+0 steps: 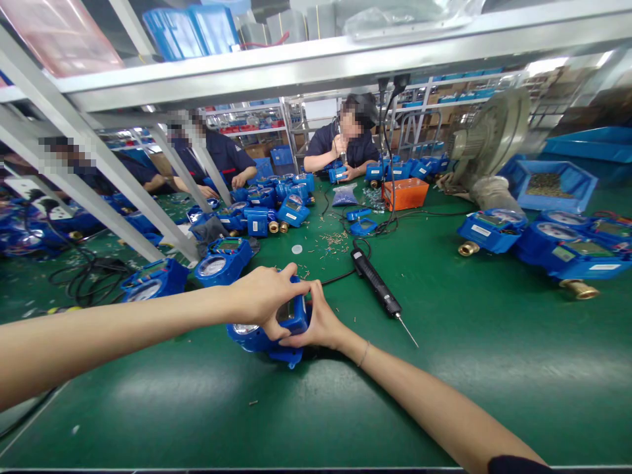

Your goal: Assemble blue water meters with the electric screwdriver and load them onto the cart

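A blue water meter (251, 337) with a round dial and a boxy display housing rests on the green bench in front of me. My left hand (269, 299) reaches over the housing from the left, its fingers and thumb closed on the sides. From the right, my right hand (320, 322) grips the same housing, thumb low and fingers up at the far edge. The fingertips of both hands nearly meet there. Right of my hands lies a black electric screwdriver (378, 284), its long bit pointing toward me. Small screws (333, 243) are scattered beyond the meter.
Open blue meters (224, 260) stand at the left; more meters (494, 230) with brass fittings sit right. A blue bin (553, 187) holds small parts beside a grey blower (494, 131). An orange box (405, 193) stands farther back. Metal shelf posts rise left; co-workers sit across.
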`<state>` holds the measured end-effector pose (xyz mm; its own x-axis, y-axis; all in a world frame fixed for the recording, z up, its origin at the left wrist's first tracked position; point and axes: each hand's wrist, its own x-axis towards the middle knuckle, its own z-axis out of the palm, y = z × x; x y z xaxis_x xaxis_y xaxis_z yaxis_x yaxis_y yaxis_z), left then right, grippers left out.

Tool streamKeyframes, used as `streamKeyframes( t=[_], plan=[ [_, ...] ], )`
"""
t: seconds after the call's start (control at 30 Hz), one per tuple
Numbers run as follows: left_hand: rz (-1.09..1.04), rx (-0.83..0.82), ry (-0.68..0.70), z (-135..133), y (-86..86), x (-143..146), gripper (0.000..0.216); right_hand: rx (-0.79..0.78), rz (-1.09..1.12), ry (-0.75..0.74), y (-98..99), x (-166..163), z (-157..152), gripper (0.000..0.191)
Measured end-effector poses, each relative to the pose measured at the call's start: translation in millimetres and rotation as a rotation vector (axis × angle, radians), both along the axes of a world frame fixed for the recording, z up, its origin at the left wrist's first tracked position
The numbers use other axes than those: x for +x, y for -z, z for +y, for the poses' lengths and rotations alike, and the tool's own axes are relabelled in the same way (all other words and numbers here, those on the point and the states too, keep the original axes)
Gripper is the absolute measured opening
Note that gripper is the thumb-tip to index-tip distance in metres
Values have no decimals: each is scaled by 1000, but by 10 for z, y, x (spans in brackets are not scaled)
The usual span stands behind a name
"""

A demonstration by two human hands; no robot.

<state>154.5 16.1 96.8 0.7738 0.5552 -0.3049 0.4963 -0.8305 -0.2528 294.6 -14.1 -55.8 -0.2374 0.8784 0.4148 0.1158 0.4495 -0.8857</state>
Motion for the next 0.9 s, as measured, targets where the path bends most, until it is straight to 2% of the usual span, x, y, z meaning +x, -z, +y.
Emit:
streamKeyframes(
  t=[0.1,0.2,0.37,0.6,0.8,0.9],
  plan=[
    [-32,-68,-18,57,5,-9,69,-37,11,-17,4,9,13,94],
    [-151,-170,-33,129,43,-86,67,-81,36,-68,31,40,51,95],
    [-255,-291,-22,184,104,-247,82,-119,48,-133,64,89,107,98],
    [-228,-225,-3,179,100,-238,82,-121,34,-156,48,83,93,100],
    [-238,-288,-42,175,27,-226,75,-137,28,-160,15,89,75,99],
    [-154,-271,-41,184,-33,-272,80,-143,27,-205,5,106,98,99]
  ],
)
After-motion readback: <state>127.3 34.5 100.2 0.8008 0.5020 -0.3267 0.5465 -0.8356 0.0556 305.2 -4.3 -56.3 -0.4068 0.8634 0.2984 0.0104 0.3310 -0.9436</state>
